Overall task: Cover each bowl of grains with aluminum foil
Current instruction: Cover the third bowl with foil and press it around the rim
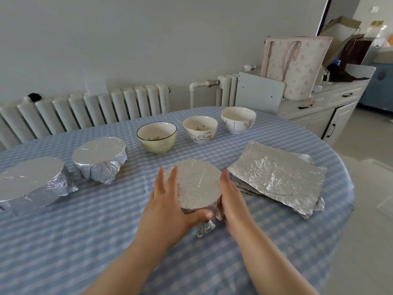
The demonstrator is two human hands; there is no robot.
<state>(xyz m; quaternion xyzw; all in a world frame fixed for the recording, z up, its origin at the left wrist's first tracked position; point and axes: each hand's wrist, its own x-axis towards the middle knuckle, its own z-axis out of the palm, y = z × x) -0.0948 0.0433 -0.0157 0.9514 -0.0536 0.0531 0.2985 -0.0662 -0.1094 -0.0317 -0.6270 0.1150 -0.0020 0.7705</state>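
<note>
Left hand (pixel 168 206) fingers spread, pressing foil-covered bowl (pixel 196 183); right hand (pixel 230 195) flat against its side, grip probably none.

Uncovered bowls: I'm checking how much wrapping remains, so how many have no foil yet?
3, in a row at the table's far side: green bowl leftmost, cat-print bowl in the middle, white bowl rightmost. None looks hidden.

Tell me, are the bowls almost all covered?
About halfway. Two wrapped bowls sit finished on the left. The left hand and right hand press foil down around a third bowl. Three open bowls wait at the back: green, cat and white. Spare foil sheets lie to the right.
</note>
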